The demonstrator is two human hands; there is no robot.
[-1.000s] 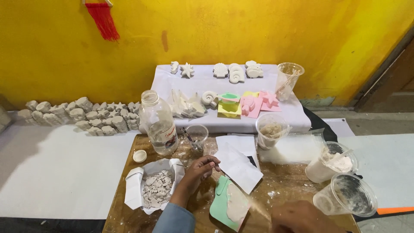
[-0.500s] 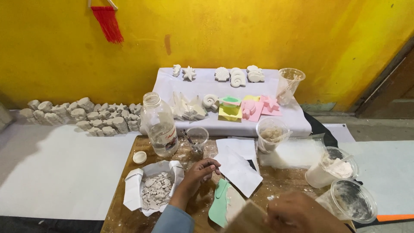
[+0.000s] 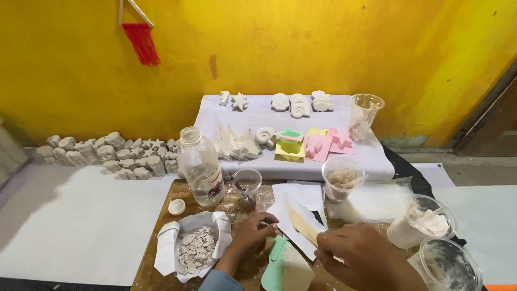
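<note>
Head view, only 1 cam. Left hand (image 3: 253, 233) rests on the wooden worktop (image 3: 151, 269), fingers curled loosely; seems to pinch sth small at the fingertips, but can't tell what, too small. Right hand (image 3: 358, 258) is closed around a flat cream-coloured piece (image 3: 302, 225), held tilted over the white paper sheets (image 3: 301, 207). The green mould (image 3: 280, 267) lies just below, between both hands.

Risks, as I judge them: the thin piece could snap or slip if the grip tightens or tilts more. Right forearm is near the plastic cup of white powder (image 3: 420, 226) and the dusty empty cup (image 3: 449, 267); a sideways sweep would tip them. The left elbow could catch the paper packet of broken bits (image 3: 196, 250).

Room: worktop crowded. Glass bottle (image 3: 201, 167) and small cup (image 3: 247, 186) stand close ahead; free space mostly left, on the white floor sheet (image 3: 70, 226).
</note>
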